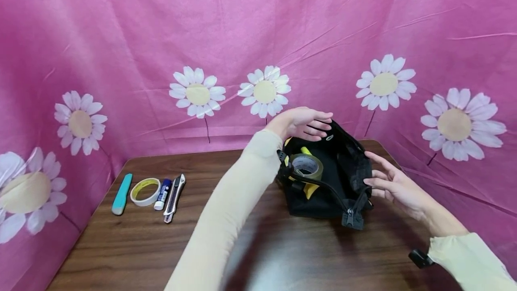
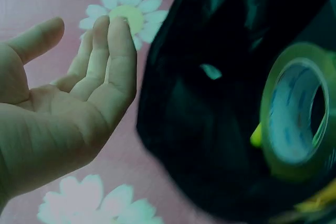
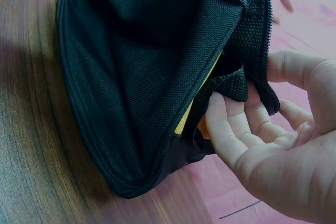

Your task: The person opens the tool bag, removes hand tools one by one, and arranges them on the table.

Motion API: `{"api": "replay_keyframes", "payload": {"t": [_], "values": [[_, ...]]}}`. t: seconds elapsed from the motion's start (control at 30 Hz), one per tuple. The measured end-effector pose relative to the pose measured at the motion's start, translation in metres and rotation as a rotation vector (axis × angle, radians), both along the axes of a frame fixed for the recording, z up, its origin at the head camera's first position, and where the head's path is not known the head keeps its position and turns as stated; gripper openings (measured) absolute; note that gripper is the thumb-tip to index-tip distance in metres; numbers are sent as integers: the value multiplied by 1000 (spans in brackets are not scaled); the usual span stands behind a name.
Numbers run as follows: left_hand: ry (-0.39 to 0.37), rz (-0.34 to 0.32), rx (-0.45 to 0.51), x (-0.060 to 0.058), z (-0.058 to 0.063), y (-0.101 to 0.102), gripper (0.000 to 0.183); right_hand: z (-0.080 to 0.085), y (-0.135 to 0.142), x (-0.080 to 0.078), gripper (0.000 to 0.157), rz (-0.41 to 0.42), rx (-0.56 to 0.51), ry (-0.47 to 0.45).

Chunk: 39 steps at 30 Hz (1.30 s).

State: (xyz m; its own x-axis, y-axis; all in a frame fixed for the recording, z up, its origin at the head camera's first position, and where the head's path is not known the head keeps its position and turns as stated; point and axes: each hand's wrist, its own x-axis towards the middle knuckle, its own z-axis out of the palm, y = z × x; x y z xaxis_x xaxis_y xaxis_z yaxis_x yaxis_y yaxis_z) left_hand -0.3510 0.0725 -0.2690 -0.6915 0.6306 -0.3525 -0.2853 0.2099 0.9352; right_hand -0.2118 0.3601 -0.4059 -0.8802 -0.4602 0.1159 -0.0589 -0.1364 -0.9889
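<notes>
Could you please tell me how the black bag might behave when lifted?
The bag would probably flop, since its fabric visibly creases. It might also tilt, as the tape roll inside sits toward one side.

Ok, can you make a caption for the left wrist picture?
Left grip, empty, beside an open black bag with a roll of tape inside.

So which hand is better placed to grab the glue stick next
Probably the left hand: it holds nothing, and the glue stick lies towards its side, while the right hand grips the edge of the black bag.
</notes>
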Motion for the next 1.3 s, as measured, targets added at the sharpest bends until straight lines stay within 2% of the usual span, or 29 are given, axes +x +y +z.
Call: {"api": "replay_keyframes", "payload": {"t": [0.2,0.4,0.57,0.77,0.97,1.03,1.17,1.27,1.3], "values": [[-28,79,24,-10,-22,25,40,-1,-2,0,73,9,-16,-4],[-14,140,-1,-16,-44,36,37,-2,-3,2,72,0,-18,-8],[-22,109,-102,-18,-69,37,46,-3,-4,2,74,7,-20,-11],[-83,20,-265,-17,-91,36,49,-3,-3,3,74,-5,-21,-11],[-118,20,-408,-11,-92,34,50,-4,-2,3,74,-5,-3,-13],[-128,-20,-458,-8,-91,35,53,-4,-1,3,74,-4,-9,-11],[-198,-111,-511,-7,-89,37,59,-5,-1,3,74,11,-29,-6],[-248,-124,-529,-8,-92,38,60,-7,-1,2,74,22,-32,0],[-257,-121,-532,-8,-94,38,54,-7,-1,2,74,22,-32,1]]}}
